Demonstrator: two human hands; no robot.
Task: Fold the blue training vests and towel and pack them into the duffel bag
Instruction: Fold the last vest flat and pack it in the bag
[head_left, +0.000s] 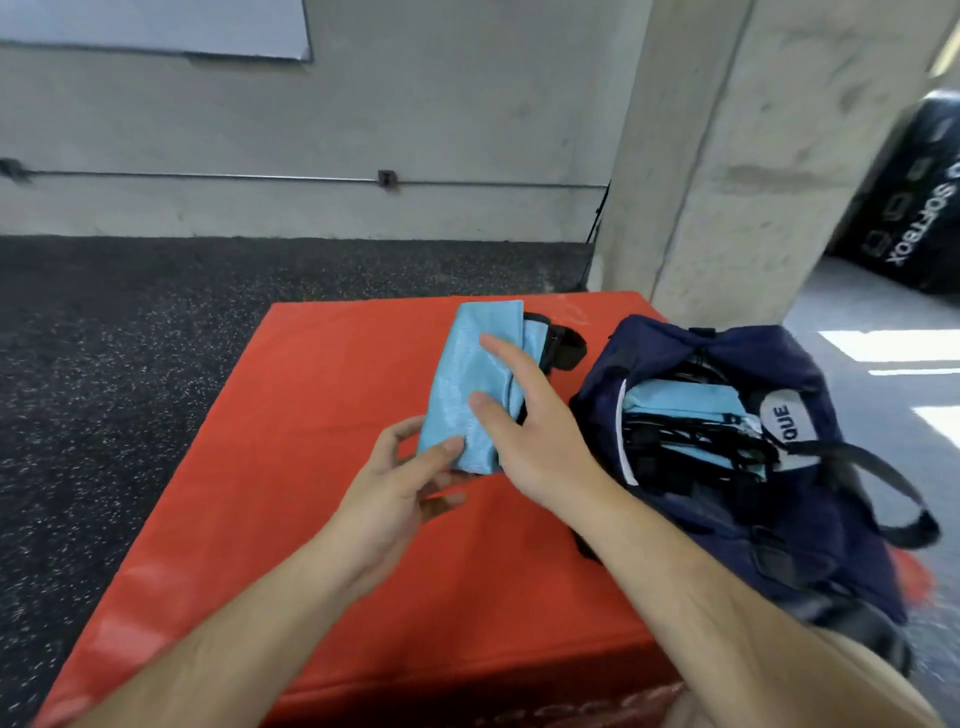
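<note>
Your bench is a red padded vinyl block (311, 519) on a dark speckled rubber floor (130, 338), with a rough grey concrete wall (415, 130) and a concrete pillar (727, 182) behind it. Your left hand (400, 493) pinches the near end of the folded light-blue mesh training vest (467, 374) over the bench. The fingers of your right hand (535, 426) lie straight and spread on the vest. At your right the soft navy fabric duffel bag (779, 530) gapes open, with folded blue vests (675, 397) inside.
</note>
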